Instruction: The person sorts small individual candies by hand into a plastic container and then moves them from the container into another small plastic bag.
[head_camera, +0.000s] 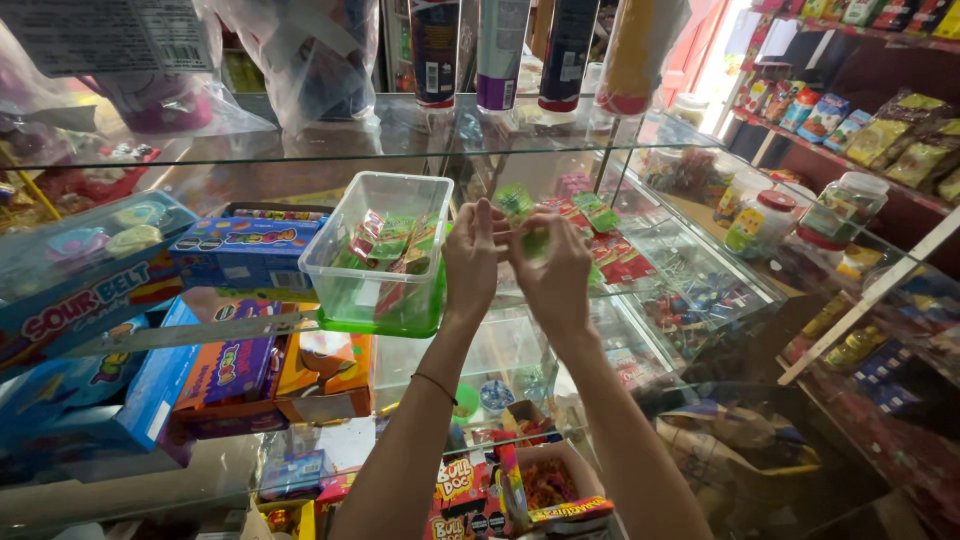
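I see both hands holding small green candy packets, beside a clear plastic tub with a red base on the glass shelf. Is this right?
Not quite. The head view shows the clear plastic tub has a green base, not a red one. The rest holds: the left hand and the right hand hold small green candy packets beside that tub, which sits on the glass shelf.
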